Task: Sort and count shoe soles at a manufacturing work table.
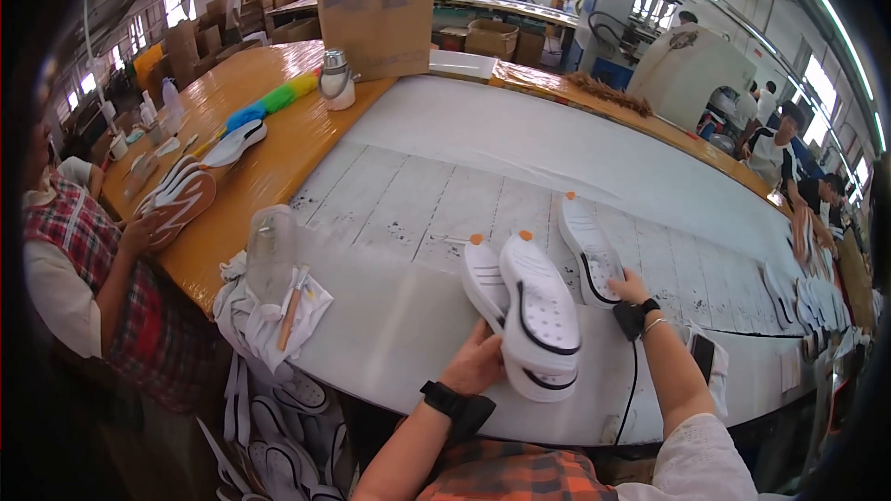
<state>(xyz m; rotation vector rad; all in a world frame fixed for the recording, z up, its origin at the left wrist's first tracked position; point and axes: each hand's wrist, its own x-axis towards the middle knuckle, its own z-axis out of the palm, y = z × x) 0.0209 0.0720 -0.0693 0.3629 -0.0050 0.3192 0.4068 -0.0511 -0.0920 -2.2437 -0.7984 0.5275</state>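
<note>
White shoe soles (543,301) with black edge lines and small holes lie overlapped and stacked near the table's front edge, an orange tab at two of the toes. My left hand (475,362) is closed on the left side of this stack; some of its fingers are hidden beneath the soles. To the right, a separate white sole (583,239) rests toe-away on the table, also with an orange tab. My right hand (631,288) pinches it at the heel. Dark bands circle both my wrists, and a cable hangs from the right one.
White cloths (311,320) with a clear plastic bottle (271,250) and a brown-handled tool (292,311) sit at left. Below hang more soles (288,455). A phone (703,353) lies right of my arm. At left, a person holds soles (186,199); a flask (336,83) stands beyond.
</note>
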